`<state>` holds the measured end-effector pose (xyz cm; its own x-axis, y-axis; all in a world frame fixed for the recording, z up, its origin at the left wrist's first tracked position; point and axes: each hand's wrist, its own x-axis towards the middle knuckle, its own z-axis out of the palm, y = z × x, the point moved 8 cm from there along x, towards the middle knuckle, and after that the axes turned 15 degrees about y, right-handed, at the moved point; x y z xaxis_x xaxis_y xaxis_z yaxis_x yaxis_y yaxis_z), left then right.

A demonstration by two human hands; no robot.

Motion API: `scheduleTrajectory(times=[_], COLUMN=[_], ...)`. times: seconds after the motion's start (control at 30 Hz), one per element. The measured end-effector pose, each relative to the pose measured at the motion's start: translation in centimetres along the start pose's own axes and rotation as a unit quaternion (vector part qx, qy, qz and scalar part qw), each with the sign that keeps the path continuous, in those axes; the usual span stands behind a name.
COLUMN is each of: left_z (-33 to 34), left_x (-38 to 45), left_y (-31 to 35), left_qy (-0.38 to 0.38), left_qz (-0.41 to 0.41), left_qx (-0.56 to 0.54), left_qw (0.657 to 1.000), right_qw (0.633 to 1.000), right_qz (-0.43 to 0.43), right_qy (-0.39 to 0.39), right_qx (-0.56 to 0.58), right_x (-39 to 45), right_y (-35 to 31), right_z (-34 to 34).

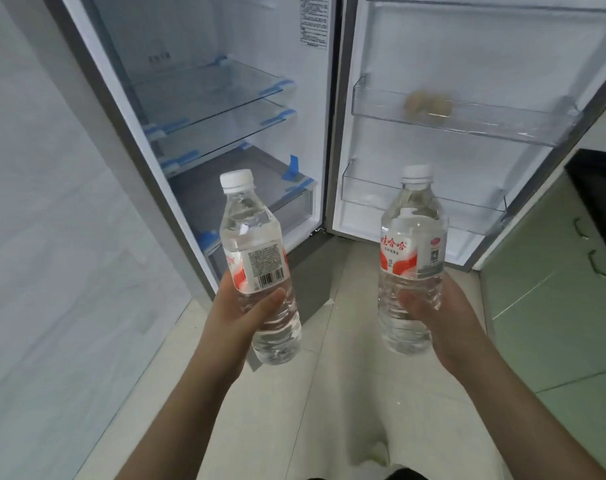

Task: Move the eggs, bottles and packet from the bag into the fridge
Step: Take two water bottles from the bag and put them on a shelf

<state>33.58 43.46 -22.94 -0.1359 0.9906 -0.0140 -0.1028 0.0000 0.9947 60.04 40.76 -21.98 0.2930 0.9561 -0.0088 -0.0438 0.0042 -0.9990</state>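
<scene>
Both hands raised before an open fridge (pixel 204 109), each wrapped around a water bottle. On the left, left hand (pixel 241 315) curled around the lower half of the left bottle (pixel 256 268), thumb pressed across the clear ribbed plastic just under the label, barcode turned up toward the camera, white cap tipped slightly left. Gripped low, probably so that the cap and shoulder go in first and the base can be set down upright.

Behind it, fridge cavity standing bare: two glass shelves (pixel 208 98) with blue shipping tape at the corners, a drawer (pixel 246 188) beneath, likewise taped. Looks newly unpacked, with room on any level.

Further right, right hand (pixel 433 313) closed around the bottom half of the right bottle (pixel 412 258), thumb laid over the front, red-and-white label facing out, cap pointing nearly straight up. Held directly in front of the lower door rack (pixel 422 202), a clear bin that appears to hold nothing yet; likely the intended slot, since a tall bottle stands securely behind such a rail.

Above that, upper door rack (pixel 460 123) already holding pale brown eggs (pixel 427 103), blurred but seemingly a small cluster resting against the rail. Egg step therefore judged done, bottle step under way, packet yet to come.

Bag and packet nowhere in view. At far right, green cabinet fronts (pixel 550 306) with dark handles, close beside the swung-out door.
</scene>
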Motion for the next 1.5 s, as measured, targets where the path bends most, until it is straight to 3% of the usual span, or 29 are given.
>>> scheduleTrajectory(times=[0.2,0.47,0.6,1.0,1.5], left_z=[3.4,9.8,10.9,5.7,-2.0], left_x=[5.6,11.4,13.6,20.5,33.4], left_y=[-0.5,0.0,1.6,5.9,12.1], left_qy=[0.042,0.049,0.064,0.219,0.261], left_qz=[0.011,-0.048,-0.024,0.094,0.166], left_qx=[0.029,-0.009,0.002,0.098,0.113], left_qw=[0.999,0.998,0.998,0.966,0.944], right_qw=[0.998,0.995,0.992,0.984,0.982], right_qz=[-0.043,-0.067,-0.080,-0.107,-0.139], right_qy=[0.020,-0.051,-0.089,-0.141,-0.126], right_qx=[-0.034,-0.057,-0.036,-0.035,-0.025], right_x=[8.4,19.1,22.8,30.2,37.3], right_y=[0.9,-0.9,-1.3,-3.0,-7.3], right_z=[-3.5,-3.4,-1.3,8.7,23.7])
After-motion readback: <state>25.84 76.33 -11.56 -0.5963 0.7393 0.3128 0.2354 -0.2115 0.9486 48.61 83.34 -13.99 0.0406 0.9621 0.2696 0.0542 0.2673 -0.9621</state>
